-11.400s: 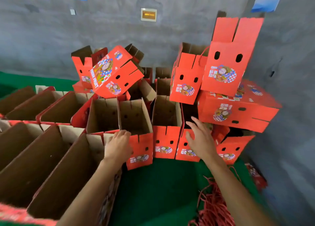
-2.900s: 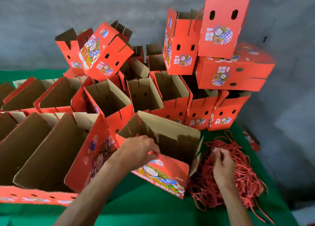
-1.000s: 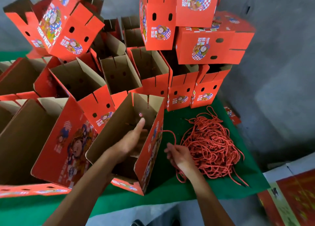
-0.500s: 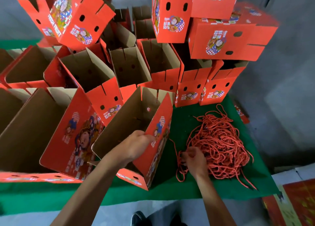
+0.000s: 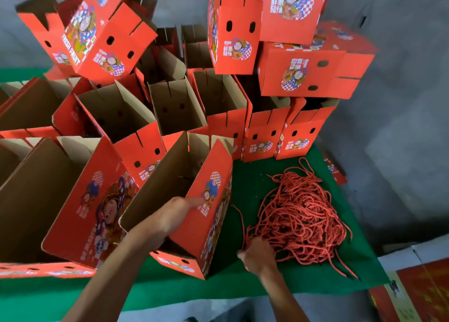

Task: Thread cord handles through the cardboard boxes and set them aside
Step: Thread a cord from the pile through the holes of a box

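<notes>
An open red cardboard box [image 5: 213,214] stands tilted near the front edge of the green table [image 5: 233,285], its brown inside facing up. My left hand [image 5: 170,218] grips the box's right wall at the rim, thumb on the outside. To the right lies a tangled pile of red cords [image 5: 301,219]. My right hand [image 5: 258,255] is at the pile's near left edge, fingers curled round a cord that runs up toward the box.
Several open red boxes [image 5: 177,108] crowd the table behind and to the left. A stack of closed boxes [image 5: 303,71] leans against the grey wall at the back right. A printed carton [image 5: 418,292] sits at the lower right beyond the table edge.
Over the last second my left hand shifted from inside the box to its right wall rim. My right hand stayed at the cord pile's edge, drawing one cord out.
</notes>
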{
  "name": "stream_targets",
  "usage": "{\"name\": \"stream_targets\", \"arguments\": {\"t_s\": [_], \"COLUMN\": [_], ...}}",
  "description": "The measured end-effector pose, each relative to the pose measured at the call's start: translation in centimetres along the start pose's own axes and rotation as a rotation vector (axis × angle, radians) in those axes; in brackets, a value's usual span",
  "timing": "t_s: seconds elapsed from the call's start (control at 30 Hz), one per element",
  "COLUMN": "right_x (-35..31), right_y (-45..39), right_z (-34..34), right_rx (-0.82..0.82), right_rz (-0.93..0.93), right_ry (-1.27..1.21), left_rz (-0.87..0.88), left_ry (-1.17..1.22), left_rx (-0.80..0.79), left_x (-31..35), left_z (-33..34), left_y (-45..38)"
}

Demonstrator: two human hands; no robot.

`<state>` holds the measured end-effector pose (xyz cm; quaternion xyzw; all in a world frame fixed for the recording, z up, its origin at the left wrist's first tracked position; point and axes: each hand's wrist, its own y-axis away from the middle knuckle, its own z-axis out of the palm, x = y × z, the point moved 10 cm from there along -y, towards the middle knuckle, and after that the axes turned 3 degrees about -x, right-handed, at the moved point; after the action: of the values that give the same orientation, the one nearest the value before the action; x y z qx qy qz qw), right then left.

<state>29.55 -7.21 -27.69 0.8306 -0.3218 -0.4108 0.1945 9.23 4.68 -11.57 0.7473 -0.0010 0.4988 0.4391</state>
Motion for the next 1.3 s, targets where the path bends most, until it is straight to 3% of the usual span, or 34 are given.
{"name": "stream_targets", "arguments": {"t_s": [0.1, 0.23, 0.6, 0.83, 0.93, 1.1, 1.3], "right_x": [-1.7, -6.4, -8.2, -8.2, -8.1, -7.2, -7.9], "right_y": [0.9, 2.5, 6.2, 6.9, 7.0, 6.5, 7.2], "right_z": [1.5, 1.1, 0.0, -1.3, -1.3, -1.0, -0.2], "right_rx": [-0.15, -0.228, -0.067, 0.07, 0.119, 0.2, 0.262], "right_rz": [0.025, -0.228, -0.383, -0.397, -0.384, -0.304, -0.242], "right_ry": [-0.532, -0.982, -1.257, -1.235, -1.161, -1.321, -1.321], "left_rz": [-0.015, -0.008, 0.003, 0.002, 0.008, 0.029, 0.036], "left_ry": [0.106, 0.167, 0.191, 0.141, 0.106, 0.075, 0.065], "left_rx": [-0.032, -0.026, -0.01, 0.026, 0.048, 0.053, 0.054], "left_x": [-0.8, -1.3, -1.5, -0.9, -0.5, 0.0, 0.2], "left_z": [-0.1, -0.3, -0.4, 0.5, 0.9, 1.2, 1.3], "left_y": [0.1, -0.2, 0.8, 0.7, 0.6, 0.8, 0.9]}}
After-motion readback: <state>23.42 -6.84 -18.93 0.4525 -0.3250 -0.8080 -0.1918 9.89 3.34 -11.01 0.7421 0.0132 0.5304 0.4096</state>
